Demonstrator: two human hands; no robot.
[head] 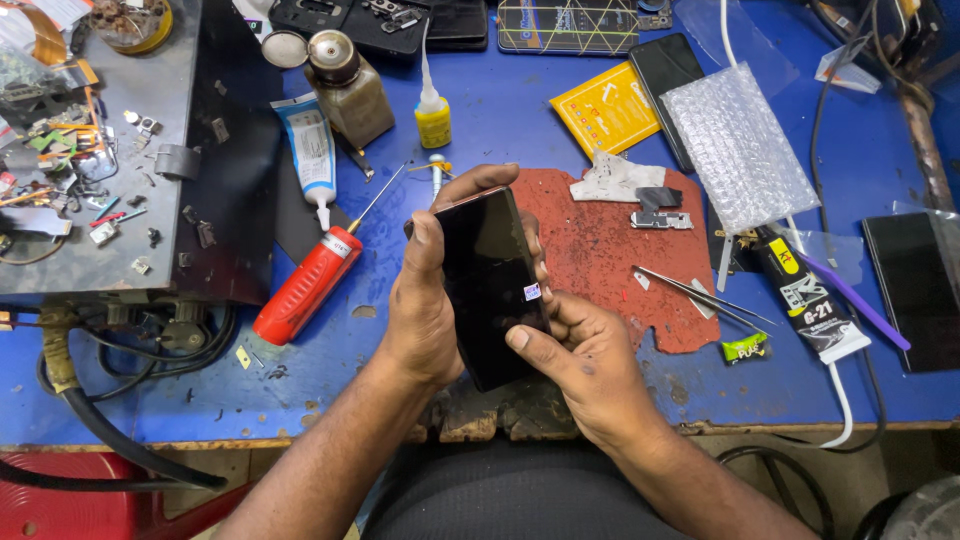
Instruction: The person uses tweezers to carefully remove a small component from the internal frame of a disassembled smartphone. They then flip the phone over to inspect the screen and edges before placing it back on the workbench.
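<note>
Fingers of left hand (420, 300), right hand (585, 355) clamped on glossy black rectangular phone (488, 285).

My left hand (420, 300) covers one long edge of the dark phone (490, 290), my right hand (590, 365) its lower corner; its back faces away. The frame cuts off the black slab (915, 290) at right and my elbows below.
</note>
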